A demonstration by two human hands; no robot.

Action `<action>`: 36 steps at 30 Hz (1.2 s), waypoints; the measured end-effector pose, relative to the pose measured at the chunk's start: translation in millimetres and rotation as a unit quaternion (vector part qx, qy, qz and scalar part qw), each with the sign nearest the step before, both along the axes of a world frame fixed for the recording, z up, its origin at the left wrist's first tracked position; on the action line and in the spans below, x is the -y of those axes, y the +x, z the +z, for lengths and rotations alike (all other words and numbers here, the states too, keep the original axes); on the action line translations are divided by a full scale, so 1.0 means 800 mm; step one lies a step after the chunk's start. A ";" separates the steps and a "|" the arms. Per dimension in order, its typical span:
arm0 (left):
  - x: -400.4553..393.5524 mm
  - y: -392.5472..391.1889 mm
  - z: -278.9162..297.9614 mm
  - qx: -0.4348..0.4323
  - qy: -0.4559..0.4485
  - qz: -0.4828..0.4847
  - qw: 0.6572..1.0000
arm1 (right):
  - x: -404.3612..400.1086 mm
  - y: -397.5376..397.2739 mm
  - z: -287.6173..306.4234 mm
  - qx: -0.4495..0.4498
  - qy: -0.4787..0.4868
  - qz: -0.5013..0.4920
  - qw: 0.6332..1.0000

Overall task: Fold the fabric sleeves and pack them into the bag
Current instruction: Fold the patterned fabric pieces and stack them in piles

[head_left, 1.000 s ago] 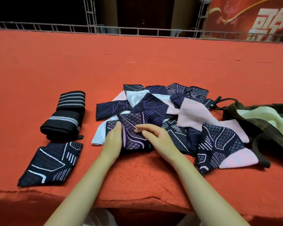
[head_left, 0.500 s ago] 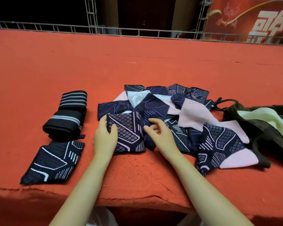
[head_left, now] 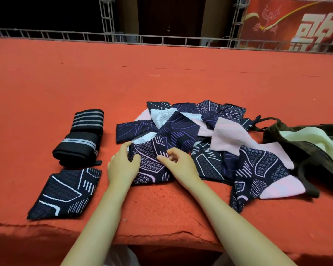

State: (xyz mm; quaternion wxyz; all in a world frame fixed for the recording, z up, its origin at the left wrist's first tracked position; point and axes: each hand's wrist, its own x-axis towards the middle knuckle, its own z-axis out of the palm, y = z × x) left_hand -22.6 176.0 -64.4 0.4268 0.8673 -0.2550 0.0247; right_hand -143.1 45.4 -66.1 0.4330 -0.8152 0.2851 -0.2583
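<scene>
Two hands: left hand [head_left: 123, 166], right hand [head_left: 178, 166] pinch sleeve [head_left: 152, 164] on red felt table [head_left: 161, 83].

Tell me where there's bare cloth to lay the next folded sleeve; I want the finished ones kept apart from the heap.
Free: the strip between the flat folded sleeve and the left hand, and the wide red tabletop behind everything. Crowded: the sleeve pile runs right up to the bag, and the black rolls sit just behind the folded sleeve.
</scene>
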 end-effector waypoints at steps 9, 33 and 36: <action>-0.001 -0.030 0.014 0.053 -0.076 -0.130 0.987 | -0.011 -0.009 0.004 0.094 -0.073 -0.031 0.992; -0.231 0.040 0.040 0.159 0.197 0.057 0.966 | -0.175 0.074 0.041 -0.055 0.082 0.203 0.974; -0.224 0.037 0.041 0.241 0.183 0.050 0.952 | -0.142 0.060 0.041 0.000 0.065 0.138 0.988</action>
